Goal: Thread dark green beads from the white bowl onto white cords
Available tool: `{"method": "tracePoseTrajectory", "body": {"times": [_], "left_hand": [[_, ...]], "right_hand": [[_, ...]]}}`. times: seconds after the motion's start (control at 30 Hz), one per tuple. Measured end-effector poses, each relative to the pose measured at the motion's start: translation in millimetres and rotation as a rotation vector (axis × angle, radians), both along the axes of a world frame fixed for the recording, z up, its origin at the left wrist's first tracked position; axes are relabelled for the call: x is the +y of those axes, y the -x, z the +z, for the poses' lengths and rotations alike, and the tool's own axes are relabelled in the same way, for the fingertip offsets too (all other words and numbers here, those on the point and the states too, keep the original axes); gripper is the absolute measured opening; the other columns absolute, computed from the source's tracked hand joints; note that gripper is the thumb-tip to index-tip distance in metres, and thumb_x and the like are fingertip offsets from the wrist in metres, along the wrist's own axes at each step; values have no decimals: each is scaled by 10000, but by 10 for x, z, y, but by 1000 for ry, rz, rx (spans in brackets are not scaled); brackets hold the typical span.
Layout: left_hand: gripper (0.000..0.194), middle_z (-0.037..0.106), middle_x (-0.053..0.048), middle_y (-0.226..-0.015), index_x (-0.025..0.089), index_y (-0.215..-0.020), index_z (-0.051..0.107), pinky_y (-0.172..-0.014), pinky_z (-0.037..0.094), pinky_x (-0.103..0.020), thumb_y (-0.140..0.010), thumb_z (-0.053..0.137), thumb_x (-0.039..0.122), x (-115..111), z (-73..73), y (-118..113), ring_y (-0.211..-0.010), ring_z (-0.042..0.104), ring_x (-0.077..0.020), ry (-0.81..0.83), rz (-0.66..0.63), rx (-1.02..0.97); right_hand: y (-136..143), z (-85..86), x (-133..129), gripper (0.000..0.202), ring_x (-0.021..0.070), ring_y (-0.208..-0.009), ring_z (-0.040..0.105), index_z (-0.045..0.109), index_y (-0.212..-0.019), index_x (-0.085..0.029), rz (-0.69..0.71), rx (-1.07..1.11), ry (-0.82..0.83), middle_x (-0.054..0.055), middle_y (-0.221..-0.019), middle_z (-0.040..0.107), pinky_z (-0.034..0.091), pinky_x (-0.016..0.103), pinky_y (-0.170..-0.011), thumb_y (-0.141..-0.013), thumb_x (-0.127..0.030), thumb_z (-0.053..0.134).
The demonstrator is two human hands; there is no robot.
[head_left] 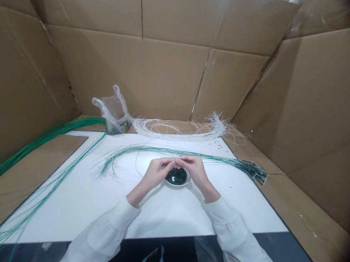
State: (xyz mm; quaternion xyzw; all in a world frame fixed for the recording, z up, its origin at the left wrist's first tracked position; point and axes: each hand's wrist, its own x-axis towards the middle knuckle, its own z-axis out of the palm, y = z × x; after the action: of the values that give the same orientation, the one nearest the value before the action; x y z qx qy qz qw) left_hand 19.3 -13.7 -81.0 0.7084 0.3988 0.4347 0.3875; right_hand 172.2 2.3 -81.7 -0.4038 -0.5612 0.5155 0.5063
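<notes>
My left hand (157, 172) and my right hand (192, 168) meet fingertip to fingertip, both pinched. Whatever lies between the fingertips is too small to make out. Just under them stands a white bowl (177, 184) with many tiny dark beads (176, 177) in it and a small white spot among them. A thin pale strand (136, 162) curves over the table to the left of my left hand; where it ends is unclear. Behind my fingers a bundle of green strands (162, 149) lies across the table, its right end dark and thick.
At the back are a coil of white strands (174, 136) and a translucent plastic bag (114, 113). More green strands (47, 142) spread along the left side. Several dark specks (217, 144) dot the white tabletop (171, 219). Cardboard walls (165, 76) enclose the back and sides.
</notes>
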Motion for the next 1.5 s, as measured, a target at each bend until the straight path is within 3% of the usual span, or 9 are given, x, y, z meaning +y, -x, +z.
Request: {"method": "tracePoseTrajectory", "body": {"times": [0.13, 0.27, 0.43, 0.67, 0.83, 1.03, 1.23, 1.33, 1.5], "left_hand": [[276, 699, -47, -862, 146, -904, 675, -751, 463, -248, -807, 478, 313, 36, -5, 19, -808, 629, -179, 14, -11, 3], [262, 690, -67, -901, 134, -904, 657, -747, 464, -251, -801, 487, 305, 53, -7, 32, -820, 626, -179, 21, 76, 28], [325, 692, -36, -812, 164, -1115, 486, -738, 460, -257, -809, 487, 274, 10, -9, 22, -751, 634, -152, -78, 160, 93], [332, 678, -30, -826, 195, -1134, 415, -760, 452, -284, -817, 472, 274, 26, -27, 15, -777, 623, -157, -150, 164, 183], [339, 577, -97, -1129, 173, -1121, 461, -856, 422, -326, -824, 424, 332, 100, 67, 219, -981, 554, -188, 49, 75, 92], [453, 590, -87, -1005, 162, -1126, 448, -884, 418, -335, -698, 572, 245, 149, 63, 482, -933, 560, -176, 69, -110, 220], [333, 606, -49, -870, 187, -1020, 509, -661, 476, -274, -692, 533, 238, 230, 12, 612, -705, 586, -147, 91, -87, 360], [228, 612, -35, -780, 163, -918, 554, -596, 441, -241, -752, 457, 286, 287, 91, 672, -608, 555, -123, 104, -59, 366], [261, 586, -12, -650, 150, -747, 610, -510, 349, -206, -752, 465, 367, 366, 288, 708, -561, 458, -117, 13, 31, 399]], "right_hand": [[-4, 12, 3, 201, 151, -569, 603, 692, -656, -139, -19, 3, -18, 33, -610, 667, 510, 276, -599, -603, -332, 695], [27, 14, -15, 276, 177, -625, 632, 700, -793, -131, -30, -52, -46, 64, -731, 695, 527, 313, -649, -609, -337, 690], [66, -11, -27, 326, 223, -739, 652, 689, -861, -125, -82, -56, -5, 103, -870, 694, 540, 318, -629, -619, -342, 674], [-10, -9, 30, 238, 187, -605, 641, 692, -739, -104, -83, -103, -34, 84, -661, 690, 521, 286, -577, -597, -294, 686], [-112, 94, 82, 263, 160, -571, 626, 680, -710, -104, -123, 68, 50, 56, -610, 671, 528, 285, -584, -549, -308, 725], [-216, 190, 169, 283, 176, -638, 650, 676, -731, -110, -187, 191, 77, 57, -634, 683, 532, 325, -699, -529, -294, 750], [-283, 196, 263, 294, 173, -666, 657, 670, -749, -107, -212, 267, 63, 60, -662, 689, 528, 320, -745, -527, -277, 759], [-339, 171, 317, 308, 174, -663, 656, 671, -746, -105, -229, 248, 61, 62, -658, 687, 527, 321, -742, -516, -287, 764], [-395, 104, 381, 324, 183, -644, 651, 673, -722, -108, -189, 146, 81, 67, -637, 683, 531, 326, -700, -487, -311, 767]]}}
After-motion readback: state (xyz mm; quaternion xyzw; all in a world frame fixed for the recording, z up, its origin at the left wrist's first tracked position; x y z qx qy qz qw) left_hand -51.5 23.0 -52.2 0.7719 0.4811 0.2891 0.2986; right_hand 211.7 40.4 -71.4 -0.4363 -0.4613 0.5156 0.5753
